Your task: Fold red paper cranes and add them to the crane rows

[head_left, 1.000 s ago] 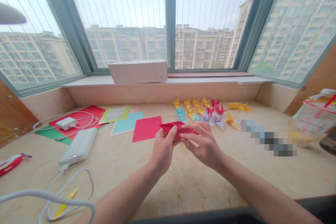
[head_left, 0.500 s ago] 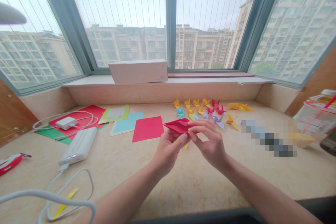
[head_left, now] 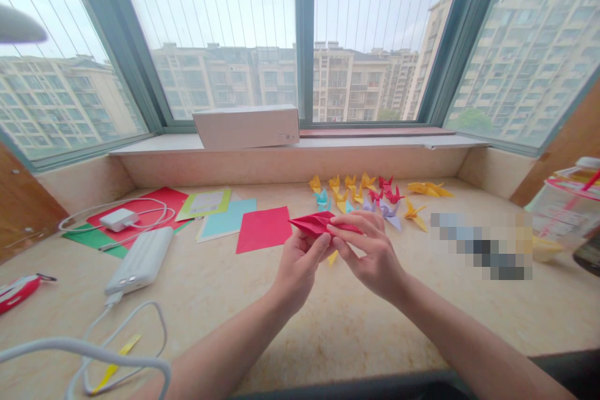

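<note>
Both of our hands meet above the middle of the worktop (head_left: 328,331), a little toward its far edge, and between them we hold the folded red paper (head_left: 319,224) clear of the surface. The left hand (head_left: 297,262) has its grip pressed on the near left part of the piece, thumb on top and fingers under it. The right hand (head_left: 375,256) pinches the right part from above with thumb and forefinger, and its other fingers are loosely curled. The paper's pointed end sticks out to the left, free and unsupported. As we judge it, the main risk lies in the crease. The piece hangs in the air with nothing flat behind it, so uneven pressure from the two grips could set the fold off its line or split the thin point. A firm pull from the right hand against the left could tear the layers where they meet. If either pinch loosens, the piece would drop onto the yellow scrap (head_left: 332,257) lying just below the hands, or slide toward the red sheet (head_left: 263,229) beside them. The finished paper cranes (head_left: 360,197) stand close behind the hands toward the far edge, so a forward sweep of a wrist could knock them over or crush them. The drink cup (head_left: 557,212) at the right edge is well apart, and we think it is in little danger.
</note>
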{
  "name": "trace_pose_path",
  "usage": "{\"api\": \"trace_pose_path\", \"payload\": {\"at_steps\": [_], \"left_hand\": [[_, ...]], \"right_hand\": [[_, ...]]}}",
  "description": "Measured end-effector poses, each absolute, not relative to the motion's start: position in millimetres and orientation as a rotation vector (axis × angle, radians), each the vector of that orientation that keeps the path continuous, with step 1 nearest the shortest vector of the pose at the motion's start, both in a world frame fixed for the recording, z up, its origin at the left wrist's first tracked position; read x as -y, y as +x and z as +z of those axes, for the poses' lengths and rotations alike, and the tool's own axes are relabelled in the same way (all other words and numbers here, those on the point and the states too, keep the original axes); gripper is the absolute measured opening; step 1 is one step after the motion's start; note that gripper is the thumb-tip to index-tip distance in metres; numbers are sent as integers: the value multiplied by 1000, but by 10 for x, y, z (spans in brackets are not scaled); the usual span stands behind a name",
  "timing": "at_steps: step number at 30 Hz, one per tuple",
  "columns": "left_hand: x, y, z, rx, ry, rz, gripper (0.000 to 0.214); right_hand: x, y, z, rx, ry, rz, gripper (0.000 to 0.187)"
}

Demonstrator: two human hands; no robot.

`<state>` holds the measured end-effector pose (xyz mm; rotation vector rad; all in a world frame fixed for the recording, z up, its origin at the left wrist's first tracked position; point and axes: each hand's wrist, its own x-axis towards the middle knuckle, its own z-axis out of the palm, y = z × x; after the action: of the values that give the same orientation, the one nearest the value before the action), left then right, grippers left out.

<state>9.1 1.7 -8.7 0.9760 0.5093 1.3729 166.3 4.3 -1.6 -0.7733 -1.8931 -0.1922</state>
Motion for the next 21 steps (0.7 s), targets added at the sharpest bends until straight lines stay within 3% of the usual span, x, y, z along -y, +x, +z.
{"api": "trace_pose_path", "payload": {"at_steps": [21], "left_hand": [[-8,105,-82,-474,956,1374,24]], "right_hand": [[-48,1579,-50,1651,-755,156,13]]}}
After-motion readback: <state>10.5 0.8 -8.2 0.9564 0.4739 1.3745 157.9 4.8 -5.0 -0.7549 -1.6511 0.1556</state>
